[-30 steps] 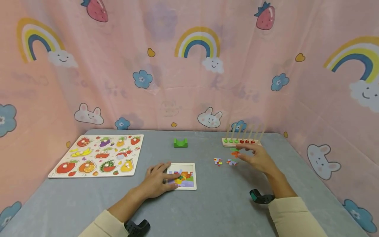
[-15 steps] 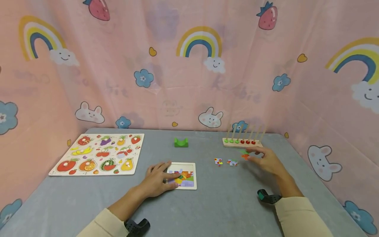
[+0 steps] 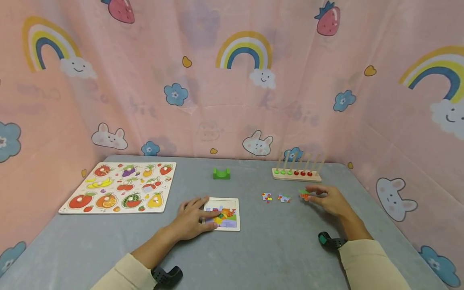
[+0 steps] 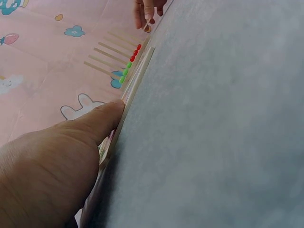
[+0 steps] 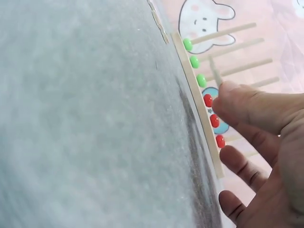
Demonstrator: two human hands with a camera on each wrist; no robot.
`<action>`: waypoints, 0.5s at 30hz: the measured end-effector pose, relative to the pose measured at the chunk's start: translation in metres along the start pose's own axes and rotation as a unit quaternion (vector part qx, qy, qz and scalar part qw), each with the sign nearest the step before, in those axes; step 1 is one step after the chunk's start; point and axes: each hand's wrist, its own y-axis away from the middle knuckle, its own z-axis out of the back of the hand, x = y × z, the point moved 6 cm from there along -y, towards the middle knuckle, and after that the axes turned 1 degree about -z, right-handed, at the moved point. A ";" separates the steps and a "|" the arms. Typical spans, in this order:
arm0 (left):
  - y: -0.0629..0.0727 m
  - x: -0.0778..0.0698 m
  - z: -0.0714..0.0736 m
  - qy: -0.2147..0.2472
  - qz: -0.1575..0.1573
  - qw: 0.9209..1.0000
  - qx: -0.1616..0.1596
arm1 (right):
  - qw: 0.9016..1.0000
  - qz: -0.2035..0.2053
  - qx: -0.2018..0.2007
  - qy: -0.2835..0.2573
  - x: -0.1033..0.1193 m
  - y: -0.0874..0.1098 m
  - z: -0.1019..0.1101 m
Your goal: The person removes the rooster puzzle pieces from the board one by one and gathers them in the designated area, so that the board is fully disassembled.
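Note:
My left hand (image 3: 192, 220) rests on a small wooden puzzle board (image 3: 238, 215) with a colourful picture in it; its fingers lie across the picture and cover the left part. In the left wrist view, the thumb (image 4: 102, 118) presses along the board's edge. Between thumb and fingers, my right hand (image 3: 331, 200) pinches an orange and green jigsaw piece (image 3: 303, 195) above the table at the right. The right wrist view shows that piece (image 5: 215, 70) edge-on. Left of the right hand lie two loose jigsaw pieces (image 3: 267, 197), apart from each other.
A wooden bead rack (image 3: 296, 175) with upright rods and green and red beads stands behind the right hand. At the back middle sits a green notched block (image 3: 221, 174). A large fruit puzzle board (image 3: 119, 188) lies at the left. A pink printed cloth surrounds the grey table (image 3: 261, 257).
My right hand has moved to the right and slightly toward me with the pinched jigsaw piece, away from the two loose pieces. The left hand has stayed on the small board.

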 end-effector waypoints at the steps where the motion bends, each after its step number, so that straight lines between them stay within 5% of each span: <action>1: 0.000 0.000 0.000 -0.001 0.000 1.000 0.000 | 1.000 0.001 0.000 0.000 -0.001 0.000 0.000; 8: 0.000 0.000 -0.001 -0.001 -0.004 1.000 -0.001 | 1.000 0.020 -0.006 0.011 -0.006 -0.001 -0.008; 15: 0.000 0.000 0.000 -0.004 -0.007 1.000 0.000 | 0.999 -0.003 -0.011 0.038 -0.009 -0.001 -0.011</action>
